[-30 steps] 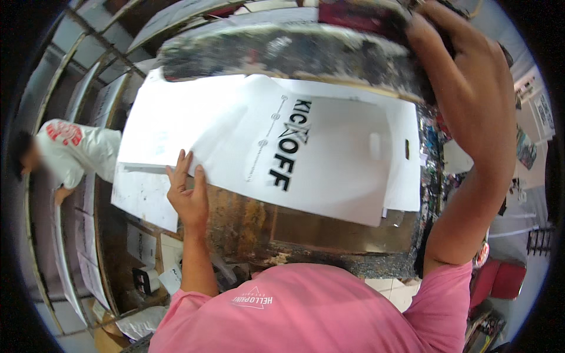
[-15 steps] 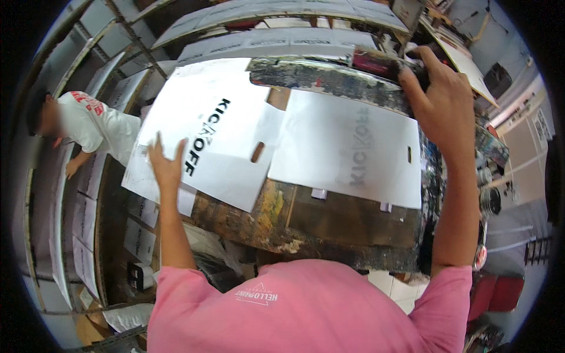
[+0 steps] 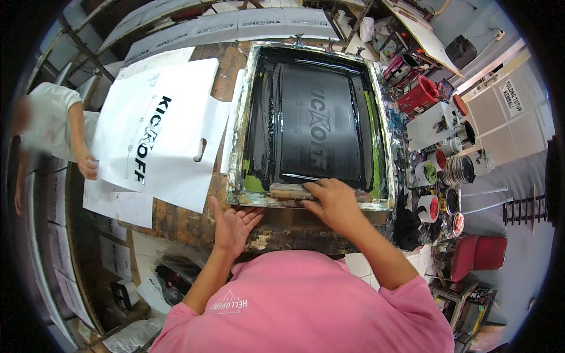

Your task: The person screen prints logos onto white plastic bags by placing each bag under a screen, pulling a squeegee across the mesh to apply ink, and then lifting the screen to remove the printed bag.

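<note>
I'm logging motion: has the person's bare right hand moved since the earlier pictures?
Yes, leftward and nearer: the right hand moved from far right to front of the paint-stained wooden table.

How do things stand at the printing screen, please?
Right hand gripping wooden bar at screen frame; left hand open, palm up. Screen frame lying flat, black ink inside. Co-worker's hand by left edge of printed sheet.

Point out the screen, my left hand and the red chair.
Screen [image 3: 318, 120]: head view, on the black inked mesh.
Left hand [image 3: 231, 230]: head view, on the open palm.
Red chair [image 3: 489, 253]: head view, on its red padding.
</note>
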`<state>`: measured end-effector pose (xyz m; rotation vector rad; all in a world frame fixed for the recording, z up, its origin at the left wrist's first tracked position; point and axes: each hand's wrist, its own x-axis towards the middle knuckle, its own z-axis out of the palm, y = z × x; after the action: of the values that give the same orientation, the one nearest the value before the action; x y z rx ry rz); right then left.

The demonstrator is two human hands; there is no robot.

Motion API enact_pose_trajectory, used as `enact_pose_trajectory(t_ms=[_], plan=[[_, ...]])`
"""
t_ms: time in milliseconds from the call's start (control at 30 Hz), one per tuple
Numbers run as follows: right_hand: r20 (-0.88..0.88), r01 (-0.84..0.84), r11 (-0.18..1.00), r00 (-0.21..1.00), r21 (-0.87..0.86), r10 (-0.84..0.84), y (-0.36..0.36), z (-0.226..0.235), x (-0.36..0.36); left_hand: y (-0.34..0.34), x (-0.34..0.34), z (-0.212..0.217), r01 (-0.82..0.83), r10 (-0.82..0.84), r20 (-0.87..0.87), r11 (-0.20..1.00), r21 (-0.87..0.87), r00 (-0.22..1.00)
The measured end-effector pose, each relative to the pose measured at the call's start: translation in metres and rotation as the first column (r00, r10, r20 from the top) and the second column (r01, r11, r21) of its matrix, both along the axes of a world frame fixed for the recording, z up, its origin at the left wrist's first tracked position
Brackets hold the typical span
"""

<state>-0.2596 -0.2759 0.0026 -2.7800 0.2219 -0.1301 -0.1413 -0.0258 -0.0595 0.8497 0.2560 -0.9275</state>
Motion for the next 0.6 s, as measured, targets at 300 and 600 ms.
enact_pose_trajectory(t_ms=[300, 600], plan=[[0.095, 0.017, 0.991, 0.995, -0.132, -0.004, -0.06, -0.036, 0.077, -0.008, -0.002, 0.0, -0.016, 0.009, 0.036, 0.981, 0.195, 0.999], [0.301, 0.105, 0.956, 0.953, -0.275, -0.018, -0.193, -0.069, 0.237, -0.011, 0.001, 0.01, -0.001, 0.002, -0.003, 0.968, 0.252, 1.0]])
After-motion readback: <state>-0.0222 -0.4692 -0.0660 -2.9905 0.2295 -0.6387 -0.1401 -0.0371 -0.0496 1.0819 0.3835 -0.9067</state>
